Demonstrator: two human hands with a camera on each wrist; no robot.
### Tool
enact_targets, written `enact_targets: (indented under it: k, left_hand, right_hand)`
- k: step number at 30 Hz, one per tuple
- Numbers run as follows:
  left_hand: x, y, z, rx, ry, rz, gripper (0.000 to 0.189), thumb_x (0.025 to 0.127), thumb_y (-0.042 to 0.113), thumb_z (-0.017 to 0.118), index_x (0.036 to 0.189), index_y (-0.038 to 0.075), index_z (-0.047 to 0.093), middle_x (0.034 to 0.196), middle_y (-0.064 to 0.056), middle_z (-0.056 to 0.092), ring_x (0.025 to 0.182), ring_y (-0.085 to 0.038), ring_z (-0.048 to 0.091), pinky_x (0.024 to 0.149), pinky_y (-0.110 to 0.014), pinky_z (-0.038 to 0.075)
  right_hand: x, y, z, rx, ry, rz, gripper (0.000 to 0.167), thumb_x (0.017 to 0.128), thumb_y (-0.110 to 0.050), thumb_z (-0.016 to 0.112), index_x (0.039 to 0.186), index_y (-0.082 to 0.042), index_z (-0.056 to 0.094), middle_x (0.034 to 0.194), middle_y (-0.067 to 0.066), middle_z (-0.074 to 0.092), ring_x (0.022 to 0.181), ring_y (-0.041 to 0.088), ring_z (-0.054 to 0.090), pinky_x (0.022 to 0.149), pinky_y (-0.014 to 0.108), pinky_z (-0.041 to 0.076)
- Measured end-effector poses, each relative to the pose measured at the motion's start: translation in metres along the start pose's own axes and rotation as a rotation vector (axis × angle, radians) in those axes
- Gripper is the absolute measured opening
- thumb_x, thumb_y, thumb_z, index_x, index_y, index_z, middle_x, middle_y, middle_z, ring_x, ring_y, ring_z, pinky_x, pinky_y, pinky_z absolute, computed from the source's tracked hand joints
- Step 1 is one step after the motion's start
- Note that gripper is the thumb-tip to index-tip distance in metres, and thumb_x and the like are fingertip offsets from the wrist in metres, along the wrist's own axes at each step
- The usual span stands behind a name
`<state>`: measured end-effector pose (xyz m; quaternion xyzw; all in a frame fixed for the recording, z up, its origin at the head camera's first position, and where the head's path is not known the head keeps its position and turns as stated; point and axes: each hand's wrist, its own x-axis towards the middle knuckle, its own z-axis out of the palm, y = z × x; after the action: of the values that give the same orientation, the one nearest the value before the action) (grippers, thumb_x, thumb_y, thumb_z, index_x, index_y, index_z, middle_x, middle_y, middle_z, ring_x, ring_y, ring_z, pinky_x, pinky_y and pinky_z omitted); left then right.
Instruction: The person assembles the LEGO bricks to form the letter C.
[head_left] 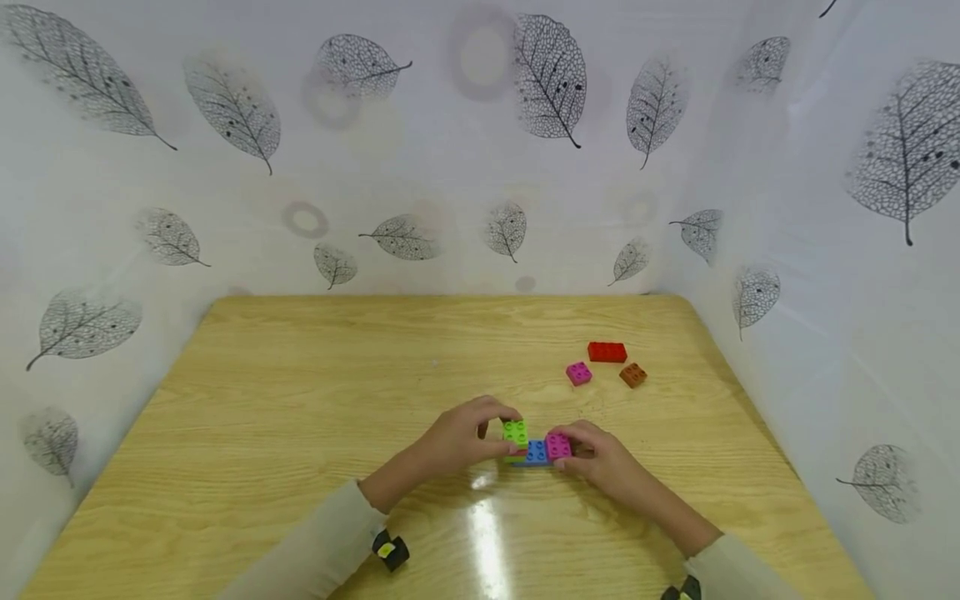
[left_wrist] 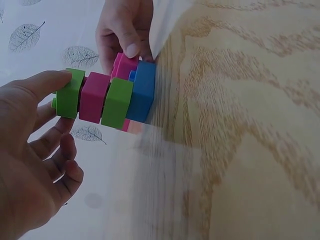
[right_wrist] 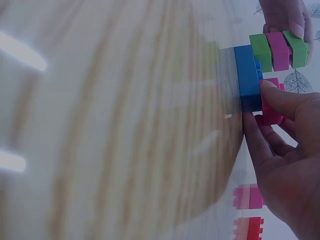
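A blue toy building brick (head_left: 536,451) lies on the table with a stack on its left end: a lower green brick (left_wrist: 117,102), a middle pink brick (left_wrist: 94,97) and an upper green brick (head_left: 515,430). My left hand (head_left: 468,433) pinches that upper green brick between thumb and fingers; a thin dark gap shows beneath it in the left wrist view. On the blue brick's right end sits another pink brick (head_left: 558,445). My right hand (head_left: 609,462) grips this one from the right, its thumb on the pink side and a fingertip low by the blue end.
Beyond the right hand lie three loose bricks: a pink one (head_left: 578,373), a long red one (head_left: 607,352) and a brown one (head_left: 633,375). The wooden table (head_left: 300,375) meets a leaf-patterned curtain (head_left: 420,167) at its back and sides.
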<state>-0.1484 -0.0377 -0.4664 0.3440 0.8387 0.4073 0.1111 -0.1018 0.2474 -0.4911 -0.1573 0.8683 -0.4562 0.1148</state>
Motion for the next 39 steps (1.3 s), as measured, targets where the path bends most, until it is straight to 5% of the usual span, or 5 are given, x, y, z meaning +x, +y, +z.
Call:
enact_targets:
  k: [11,23,32,39]
  left_hand:
    - [0.000,0.008,-0.001,0.111,0.010,-0.020,0.040,0.092,0.051,0.069,0.128,0.034,0.068,0.119,0.016,0.064,0.072,-0.003,0.051,0.059,-0.021,0.044]
    - [0.000,0.008,0.001,0.082,0.009,-0.068,0.040,0.091,0.055,0.068,0.127,0.037,0.067,0.122,0.019,0.062,0.077,-0.005,0.054,0.062,-0.024,0.046]
    - [0.005,-0.001,-0.003,-0.104,-0.053,-0.071,0.045,0.097,0.054,0.060,0.134,0.029,0.063,0.120,0.016,0.061,0.086,-0.012,0.054,0.068,-0.029,0.048]
    - [0.027,-0.009,-0.008,-0.190,-0.055,-0.068,0.046,0.103,0.051,0.052,0.137,0.022,0.062,0.125,0.009,0.063,0.095,-0.016,0.058,0.077,-0.035,0.051]
  right_hand:
    - [0.000,0.000,0.000,0.023,-0.010,0.015,0.045,0.093,-0.026,0.073,0.134,-0.012,0.063,0.123,0.005,0.062,0.113,0.019,0.060,0.090,0.021,0.052]
    - [0.000,0.000,0.000,0.028,-0.004,0.002,0.044,0.093,-0.024,0.074,0.133,-0.011,0.063,0.122,0.006,0.062,0.111,0.019,0.061,0.089,0.023,0.054]
    - [0.000,0.001,-0.001,0.037,-0.007,-0.003,0.045,0.093,-0.025,0.073,0.134,-0.012,0.063,0.120,0.005,0.062,0.110,0.018,0.062,0.089,0.021,0.053]
    - [-0.001,0.002,-0.001,0.011,0.001,-0.036,0.045,0.094,-0.024,0.072,0.135,-0.008,0.062,0.119,0.006,0.063,0.109,0.016,0.062,0.089,0.024,0.054]
